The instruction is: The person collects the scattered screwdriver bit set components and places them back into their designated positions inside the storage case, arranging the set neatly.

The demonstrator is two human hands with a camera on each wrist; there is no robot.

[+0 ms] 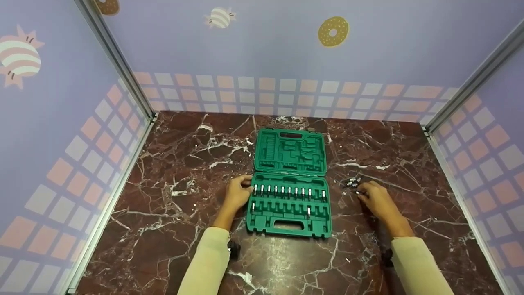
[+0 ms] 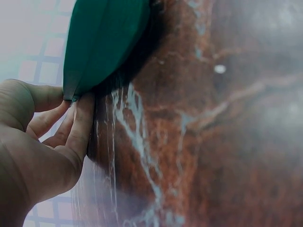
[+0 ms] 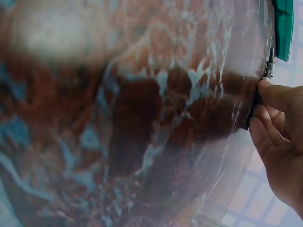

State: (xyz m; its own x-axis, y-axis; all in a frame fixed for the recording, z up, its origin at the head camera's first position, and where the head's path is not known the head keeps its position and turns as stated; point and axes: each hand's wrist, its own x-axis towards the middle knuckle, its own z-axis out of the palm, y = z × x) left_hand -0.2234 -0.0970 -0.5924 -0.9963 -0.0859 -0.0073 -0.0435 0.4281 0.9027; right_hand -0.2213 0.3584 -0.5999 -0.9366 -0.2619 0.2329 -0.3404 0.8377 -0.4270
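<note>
The green bit-socket case lies open on the marbled tabletop, its lid on the far side; 10 bit sockets sit in its upper row and 2 in its lower row. At the case's left side, the left hand grips the edge between thumb and fingers. Right of the case, the right hand bends its fingers and thumb down to a small pile of loose bit sockets; I cannot tell whether they pinch any.
</note>
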